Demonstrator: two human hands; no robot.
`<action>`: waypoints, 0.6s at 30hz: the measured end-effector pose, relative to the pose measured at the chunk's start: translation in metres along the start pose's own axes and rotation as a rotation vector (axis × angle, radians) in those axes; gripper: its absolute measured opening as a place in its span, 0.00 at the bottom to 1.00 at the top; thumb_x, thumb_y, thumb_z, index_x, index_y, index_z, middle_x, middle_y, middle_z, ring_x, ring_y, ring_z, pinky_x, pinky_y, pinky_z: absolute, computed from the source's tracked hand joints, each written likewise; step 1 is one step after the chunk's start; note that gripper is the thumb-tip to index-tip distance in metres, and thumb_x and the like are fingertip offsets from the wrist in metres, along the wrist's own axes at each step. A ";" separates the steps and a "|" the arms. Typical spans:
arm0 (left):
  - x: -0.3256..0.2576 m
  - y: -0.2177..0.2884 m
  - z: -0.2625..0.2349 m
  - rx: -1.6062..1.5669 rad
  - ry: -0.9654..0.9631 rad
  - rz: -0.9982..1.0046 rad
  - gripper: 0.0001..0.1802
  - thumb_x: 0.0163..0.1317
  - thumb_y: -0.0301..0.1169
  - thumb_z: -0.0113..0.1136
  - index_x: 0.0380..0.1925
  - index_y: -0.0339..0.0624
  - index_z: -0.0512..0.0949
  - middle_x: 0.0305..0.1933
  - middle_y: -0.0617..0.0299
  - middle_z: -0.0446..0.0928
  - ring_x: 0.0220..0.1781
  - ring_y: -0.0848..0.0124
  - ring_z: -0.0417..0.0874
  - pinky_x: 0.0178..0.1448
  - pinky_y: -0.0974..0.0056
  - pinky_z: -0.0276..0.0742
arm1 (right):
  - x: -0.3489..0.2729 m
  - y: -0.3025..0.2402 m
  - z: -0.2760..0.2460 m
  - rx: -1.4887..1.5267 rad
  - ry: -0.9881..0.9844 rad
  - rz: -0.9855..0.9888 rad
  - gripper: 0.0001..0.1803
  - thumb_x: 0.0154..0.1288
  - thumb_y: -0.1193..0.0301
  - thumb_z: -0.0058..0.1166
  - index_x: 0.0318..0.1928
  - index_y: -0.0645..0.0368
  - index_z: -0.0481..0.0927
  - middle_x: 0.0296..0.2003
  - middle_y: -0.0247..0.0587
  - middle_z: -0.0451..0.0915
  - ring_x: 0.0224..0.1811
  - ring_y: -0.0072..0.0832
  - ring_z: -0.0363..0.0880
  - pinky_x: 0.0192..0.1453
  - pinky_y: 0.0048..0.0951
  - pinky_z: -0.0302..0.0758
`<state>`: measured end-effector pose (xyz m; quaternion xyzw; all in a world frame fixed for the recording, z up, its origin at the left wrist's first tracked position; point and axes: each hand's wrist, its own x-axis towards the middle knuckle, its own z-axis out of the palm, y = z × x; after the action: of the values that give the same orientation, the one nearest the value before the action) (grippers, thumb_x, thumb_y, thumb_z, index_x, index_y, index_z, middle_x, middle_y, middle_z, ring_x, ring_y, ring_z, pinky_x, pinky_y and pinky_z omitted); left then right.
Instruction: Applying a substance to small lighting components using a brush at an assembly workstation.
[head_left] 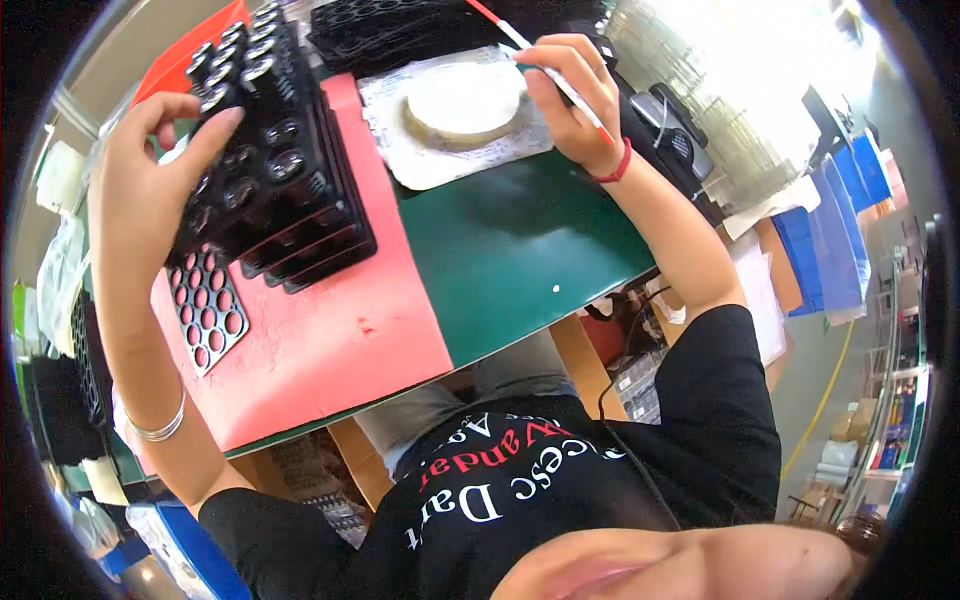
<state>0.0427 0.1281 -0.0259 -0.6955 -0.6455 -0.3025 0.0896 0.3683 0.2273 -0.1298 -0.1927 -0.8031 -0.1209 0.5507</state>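
At the upper left my left hand [150,170] reaches over a stack of black trays [320,215]. Its thumb and fingertips close around one short black cylinder with a shiny, lens-like top [216,97]. Several similar shiny round pieces [262,68] stand in the top tray. My right hand [575,100] grips a slim red-and-white pen-like stick [515,37], slanting between thumb and fingers; I cannot make out its working tip. Just left of that hand, a thick round white pad [465,97] lies on a crumpled whitish sheet [440,170].
Under the trays lies a pink mat [340,350] on the green table [520,260]. A black perforated plate [208,305] rests near the stack. Behind are a red bin [185,50] and another black tray [370,30]. Clear stacked containers [720,90] stand at the right.
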 end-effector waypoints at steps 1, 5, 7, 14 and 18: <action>0.002 -0.001 0.003 -0.039 -0.019 -0.017 0.21 0.47 0.43 0.66 0.32 0.36 0.77 0.22 0.68 0.60 0.25 0.77 0.62 0.30 0.71 0.59 | 0.001 0.002 -0.001 -0.004 0.009 -0.007 0.06 0.54 0.76 0.55 0.34 0.59 0.78 0.32 0.43 0.75 0.35 0.37 0.75 0.40 0.31 0.71; 0.004 -0.015 0.009 -0.113 -0.054 0.016 0.18 0.48 0.38 0.66 0.33 0.35 0.77 0.23 0.71 0.59 0.27 0.79 0.60 0.31 0.73 0.56 | 0.009 0.005 -0.004 -0.023 0.056 -0.063 0.05 0.60 0.74 0.51 0.33 0.62 0.77 0.28 0.43 0.74 0.31 0.33 0.74 0.36 0.28 0.71; 0.000 -0.014 0.007 -0.098 -0.020 0.048 0.17 0.48 0.36 0.67 0.34 0.36 0.77 0.24 0.71 0.59 0.27 0.79 0.60 0.31 0.74 0.56 | 0.011 0.002 -0.009 -0.009 0.051 -0.030 0.05 0.61 0.76 0.48 0.36 0.64 0.76 0.31 0.45 0.73 0.33 0.35 0.73 0.37 0.28 0.70; -0.065 0.029 -0.012 -0.358 0.134 0.561 0.25 0.34 0.23 0.72 0.38 0.40 0.74 0.37 0.56 0.78 0.37 0.69 0.78 0.39 0.66 0.73 | 0.016 -0.001 -0.016 -0.004 0.061 0.066 0.03 0.59 0.78 0.50 0.33 0.64 0.76 0.26 0.45 0.74 0.28 0.36 0.75 0.33 0.28 0.70; -0.100 0.030 0.038 -0.645 -0.381 0.643 0.23 0.32 0.22 0.68 0.35 0.40 0.75 0.35 0.55 0.79 0.32 0.64 0.80 0.36 0.63 0.75 | 0.009 -0.002 -0.023 -0.003 0.111 0.162 0.07 0.64 0.73 0.47 0.31 0.63 0.76 0.22 0.41 0.75 0.23 0.28 0.74 0.30 0.25 0.69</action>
<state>0.0840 0.0582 -0.1020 -0.8948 -0.2764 -0.3115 -0.1608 0.3839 0.2183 -0.1126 -0.2508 -0.7529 -0.0876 0.6021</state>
